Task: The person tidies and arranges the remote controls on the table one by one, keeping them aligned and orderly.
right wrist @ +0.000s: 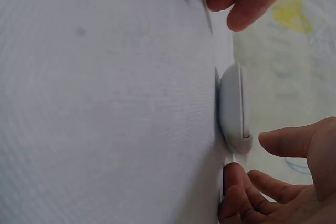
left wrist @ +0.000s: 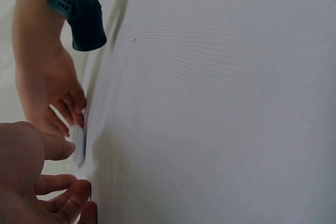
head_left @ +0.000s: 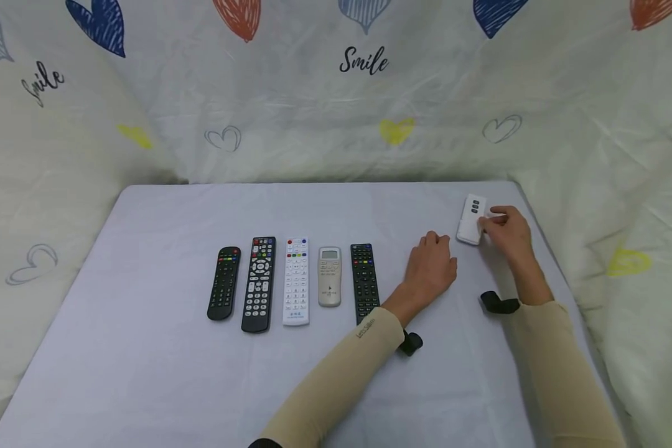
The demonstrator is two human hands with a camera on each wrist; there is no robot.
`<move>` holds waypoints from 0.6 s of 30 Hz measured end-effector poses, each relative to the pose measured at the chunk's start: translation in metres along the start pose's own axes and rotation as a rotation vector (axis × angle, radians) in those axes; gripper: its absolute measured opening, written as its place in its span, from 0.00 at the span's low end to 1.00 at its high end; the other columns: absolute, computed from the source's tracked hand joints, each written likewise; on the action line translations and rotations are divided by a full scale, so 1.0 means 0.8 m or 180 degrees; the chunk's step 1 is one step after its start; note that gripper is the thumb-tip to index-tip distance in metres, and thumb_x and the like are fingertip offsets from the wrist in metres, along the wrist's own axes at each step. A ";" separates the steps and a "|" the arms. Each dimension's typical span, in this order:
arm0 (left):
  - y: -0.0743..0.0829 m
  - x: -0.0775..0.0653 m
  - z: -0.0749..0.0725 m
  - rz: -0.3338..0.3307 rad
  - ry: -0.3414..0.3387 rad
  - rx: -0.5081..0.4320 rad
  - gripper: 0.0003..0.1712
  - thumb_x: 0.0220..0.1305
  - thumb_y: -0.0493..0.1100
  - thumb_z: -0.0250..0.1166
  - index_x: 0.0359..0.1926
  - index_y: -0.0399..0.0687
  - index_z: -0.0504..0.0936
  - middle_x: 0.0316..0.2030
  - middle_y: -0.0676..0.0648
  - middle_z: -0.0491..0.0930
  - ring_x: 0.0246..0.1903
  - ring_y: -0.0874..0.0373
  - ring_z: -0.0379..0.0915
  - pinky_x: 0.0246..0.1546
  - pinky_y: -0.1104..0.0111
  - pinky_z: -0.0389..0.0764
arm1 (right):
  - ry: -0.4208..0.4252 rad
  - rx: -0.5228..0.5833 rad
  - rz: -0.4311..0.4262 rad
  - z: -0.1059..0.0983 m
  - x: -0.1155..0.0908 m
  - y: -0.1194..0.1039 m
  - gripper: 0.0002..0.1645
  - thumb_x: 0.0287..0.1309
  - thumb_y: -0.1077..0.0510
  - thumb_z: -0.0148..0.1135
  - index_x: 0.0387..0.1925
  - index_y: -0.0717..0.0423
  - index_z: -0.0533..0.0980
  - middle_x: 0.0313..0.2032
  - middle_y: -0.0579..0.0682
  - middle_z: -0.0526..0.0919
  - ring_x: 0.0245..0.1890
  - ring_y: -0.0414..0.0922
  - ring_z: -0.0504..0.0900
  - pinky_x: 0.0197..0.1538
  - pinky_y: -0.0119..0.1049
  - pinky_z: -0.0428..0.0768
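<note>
A small white remote with a few dark buttons lies flat at the table's back right. My right hand is at its right edge, thumb and fingers apart; in the right wrist view the thumb points toward the remote with a gap between them. To the left of this remote, my left hand hovers low over the table, fingers loosely bent and holding nothing. Under the left forearm, a black remote is partly hidden at its lower end.
Left of the hands stands a row of remotes: a beige one with a small screen, a long white one, a black one with white keys and a shorter black one. Patterned cloth surrounds the white table.
</note>
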State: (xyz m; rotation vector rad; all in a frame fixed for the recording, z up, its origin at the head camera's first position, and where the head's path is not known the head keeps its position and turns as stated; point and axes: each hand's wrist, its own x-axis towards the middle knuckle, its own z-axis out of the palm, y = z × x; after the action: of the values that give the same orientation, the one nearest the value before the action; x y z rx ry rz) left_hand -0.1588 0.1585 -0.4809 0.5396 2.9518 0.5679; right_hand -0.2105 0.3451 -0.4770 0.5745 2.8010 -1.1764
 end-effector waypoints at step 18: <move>0.018 0.022 0.011 -0.0189 -0.0086 0.0282 0.27 0.76 0.61 0.59 0.67 0.56 0.74 0.59 0.56 0.75 0.57 0.65 0.73 0.56 0.72 0.78 | -0.0079 -0.0086 -0.0009 -0.005 0.027 0.000 0.39 0.72 0.46 0.51 0.76 0.64 0.61 0.63 0.68 0.74 0.30 0.32 0.73 0.30 0.24 0.75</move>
State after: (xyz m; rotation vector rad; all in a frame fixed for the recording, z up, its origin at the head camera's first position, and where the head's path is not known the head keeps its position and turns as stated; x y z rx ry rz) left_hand -0.1691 0.1799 -0.4839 0.4618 2.9672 0.4223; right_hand -0.2301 0.3553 -0.4782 0.5501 2.7933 -1.1363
